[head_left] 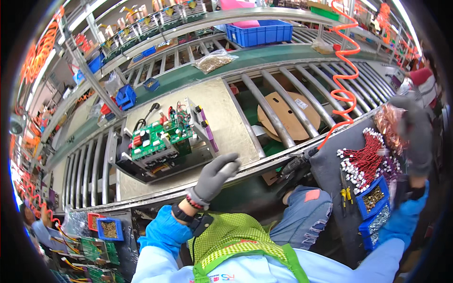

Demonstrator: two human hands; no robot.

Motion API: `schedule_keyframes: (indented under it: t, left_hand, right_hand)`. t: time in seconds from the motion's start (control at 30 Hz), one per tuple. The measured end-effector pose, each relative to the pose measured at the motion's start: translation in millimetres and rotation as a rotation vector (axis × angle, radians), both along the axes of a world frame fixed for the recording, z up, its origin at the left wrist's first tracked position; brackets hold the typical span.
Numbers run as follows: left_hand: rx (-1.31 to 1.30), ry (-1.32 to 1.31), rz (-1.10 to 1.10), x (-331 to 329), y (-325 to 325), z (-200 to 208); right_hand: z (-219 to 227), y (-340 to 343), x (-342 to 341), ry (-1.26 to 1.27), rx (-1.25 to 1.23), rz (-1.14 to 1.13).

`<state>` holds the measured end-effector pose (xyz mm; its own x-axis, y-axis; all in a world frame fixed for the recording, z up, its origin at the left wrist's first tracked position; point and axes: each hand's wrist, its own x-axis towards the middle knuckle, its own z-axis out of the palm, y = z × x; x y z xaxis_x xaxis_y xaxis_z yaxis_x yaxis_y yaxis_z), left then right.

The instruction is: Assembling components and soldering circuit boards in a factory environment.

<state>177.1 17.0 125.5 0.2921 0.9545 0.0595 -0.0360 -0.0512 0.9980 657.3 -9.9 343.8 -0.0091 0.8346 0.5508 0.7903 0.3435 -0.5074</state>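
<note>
My left hand (216,178), in a grey glove, is held over the near edge of a pale board (236,127). Its fingers stretch to the right with nothing in them. Just beyond it sits an open metal unit (186,162) carrying a green circuit board (163,137), with a black cable (147,115) behind. Far to the right, my gloved right hand (417,134) is smeared by motion beside a crinkled copper-coloured plastic bag (389,123). Whether it grips anything cannot be made out. Nearby lies a bundle of red wires (368,152) with white connectors.
Blue bins (373,198) of small metal parts and yellow-handled cutters (347,195) lie at right. An orange coiled hose (347,94) hangs over metal rollers (302,115), with a brown cardboard disc (285,118) beneath. More circuit boards (94,250) stand at lower left.
</note>
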Motion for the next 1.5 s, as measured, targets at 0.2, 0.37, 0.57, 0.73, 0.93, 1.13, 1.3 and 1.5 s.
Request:
schedule_keyframes:
  t: [0.2, 0.37, 0.57, 0.73, 0.93, 1.13, 1.3, 1.5]
  left_hand:
    - [0.456, -0.036, -0.264, 44.1, -21.3, 53.9]
    - [0.077, -0.160, -0.071, 4.7, -43.9, 29.1]
    - [-0.058, -0.538, 0.482, -74.0, -62.1, 15.2]
    - [0.004, -0.517, 0.400, -97.0, -46.3, 35.0]
    - [-0.176, -0.379, 0.315, -94.7, -47.9, 23.2]
    - [-0.202, -0.422, 0.338, -81.9, -46.0, -8.7]
    - [-0.187, -0.584, 0.305, -82.0, -20.9, -13.3]
    - [-0.091, -0.283, 0.502, -100.1, 14.4, -15.0]
  right_hand:
    - [-59.2, 33.1, -272.5, -0.157, 0.082, 0.668]
    - [-102.3, 37.1, -367.1, 0.012, -0.008, 0.770]
    - [-132.5, 43.5, -390.4, 0.001, 0.111, 0.729]
    - [-141.3, 32.1, -400.3, -0.058, -0.003, 0.839]
    - [-157.2, 29.4, -410.1, 0.206, -0.305, 0.688]
    - [-183.2, 44.8, -418.5, -0.013, -0.016, 0.728]
    - [-170.9, 72.8, -429.1, -0.300, 0.287, 0.707]
    - [-164.7, 124.4, -449.2, -0.510, 0.547, 0.520]
